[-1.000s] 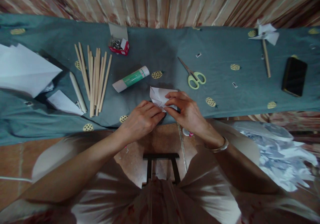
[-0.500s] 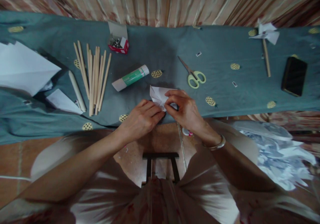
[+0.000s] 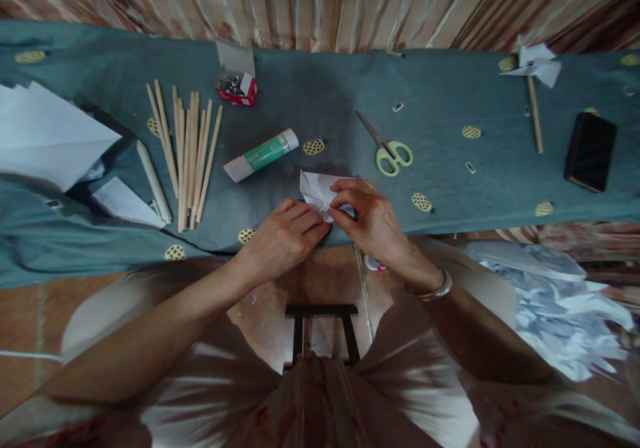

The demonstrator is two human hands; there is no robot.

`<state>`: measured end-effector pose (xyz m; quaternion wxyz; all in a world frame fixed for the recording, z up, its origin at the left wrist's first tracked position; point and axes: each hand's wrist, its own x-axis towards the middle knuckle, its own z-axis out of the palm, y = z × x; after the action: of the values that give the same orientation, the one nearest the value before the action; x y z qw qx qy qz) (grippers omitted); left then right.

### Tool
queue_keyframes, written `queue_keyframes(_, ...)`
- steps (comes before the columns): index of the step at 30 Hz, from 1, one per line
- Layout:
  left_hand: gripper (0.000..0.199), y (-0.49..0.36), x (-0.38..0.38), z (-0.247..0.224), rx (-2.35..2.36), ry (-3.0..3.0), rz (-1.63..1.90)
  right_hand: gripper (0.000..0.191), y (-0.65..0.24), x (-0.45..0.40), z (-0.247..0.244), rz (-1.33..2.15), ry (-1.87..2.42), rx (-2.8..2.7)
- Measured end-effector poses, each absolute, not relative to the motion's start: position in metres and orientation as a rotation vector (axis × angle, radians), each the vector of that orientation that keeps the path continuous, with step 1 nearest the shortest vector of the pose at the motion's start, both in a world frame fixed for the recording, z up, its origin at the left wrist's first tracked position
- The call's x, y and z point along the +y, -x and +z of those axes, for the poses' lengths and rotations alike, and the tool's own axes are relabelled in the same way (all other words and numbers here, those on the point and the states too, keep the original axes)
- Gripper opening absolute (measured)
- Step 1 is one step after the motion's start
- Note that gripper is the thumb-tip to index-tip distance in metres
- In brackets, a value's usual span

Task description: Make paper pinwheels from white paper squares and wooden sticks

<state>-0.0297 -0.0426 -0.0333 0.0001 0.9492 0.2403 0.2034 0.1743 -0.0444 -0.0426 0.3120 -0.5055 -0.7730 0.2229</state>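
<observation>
A small folded piece of white paper [image 3: 317,187] is between my hands at the near edge of the cloth-covered table. My left hand [image 3: 286,236] has its fingers closed on the paper's lower left edge. With thumb and forefinger, my right hand [image 3: 367,220] pinches the paper from the right and covers part of it. Just beyond lies a glue stick [image 3: 265,153] with a green label. To the right are scissors [image 3: 392,158] with pale green handles, blades pointing away.
Several wooden sticks [image 3: 187,158], a white pen-like tool [image 3: 153,181] and white paper sheets [image 3: 50,135] lie left. A red box [image 3: 237,88] of metal pins stands behind. Right are a paper pinwheel [image 3: 535,68] and black phone [image 3: 591,151]; a bag of paper scraps [image 3: 555,315] sits below.
</observation>
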Motion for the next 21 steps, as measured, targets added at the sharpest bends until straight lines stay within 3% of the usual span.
queue_keyframes(21, 0.020, 0.0300, -0.0430, -0.0335, 0.743, -2.941, 0.602, 0.010, -0.1748, -0.0479, -0.0453, 0.543, 1.304, -2.075)
